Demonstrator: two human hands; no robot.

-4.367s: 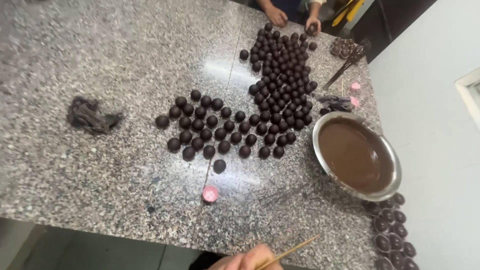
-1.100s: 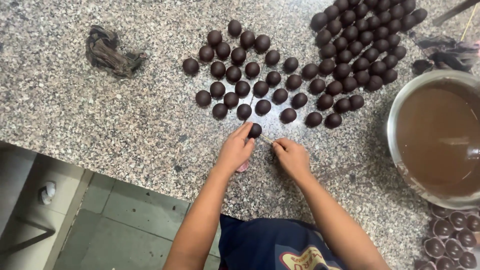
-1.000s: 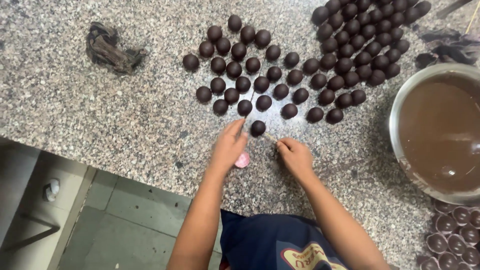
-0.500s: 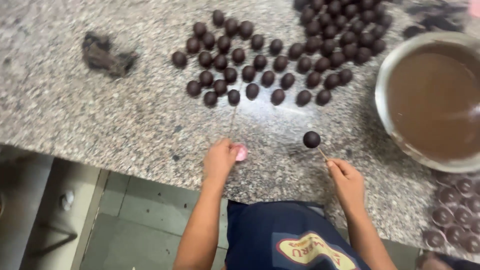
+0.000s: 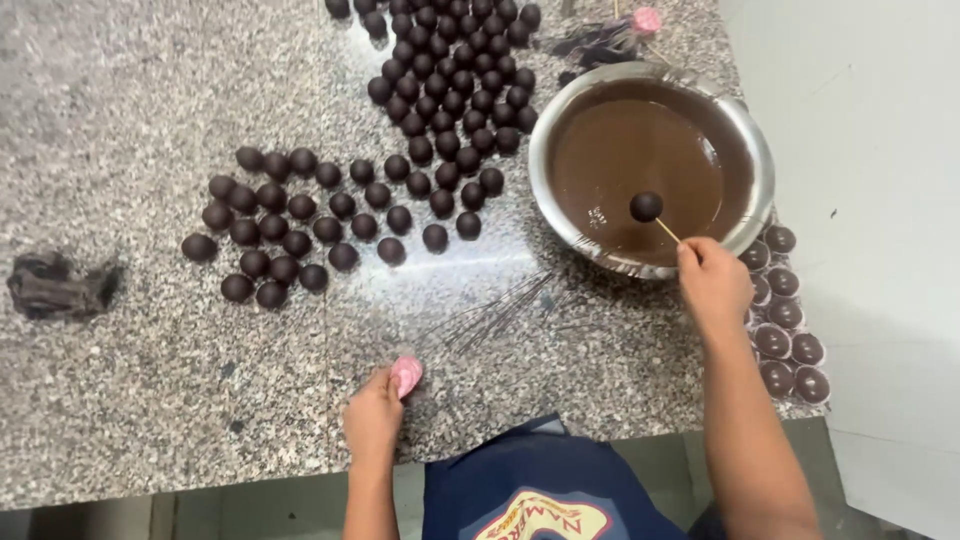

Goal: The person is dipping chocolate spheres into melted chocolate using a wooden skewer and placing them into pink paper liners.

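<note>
My right hand pinches a thin wooden stick with a dark chocolate ball on its tip, held over the metal bowl of melted chocolate. My left hand rests near the counter's front edge, fingers closed on a small pink object. Many dark chocolate balls lie in rows on the speckled granite counter, to the left of the bowl.
A crumpled dark glove or rag lies at the far left. A mould tray with filled chocolate cups sits right of my right hand, by the counter's edge. Thin chocolate streaks mark the counter. More dark scraps lie behind the bowl.
My right hand picked one ball up on a stick and carried it right, over the chocolate bowl. My left hand drew back to the counter's front with the pink object.
</note>
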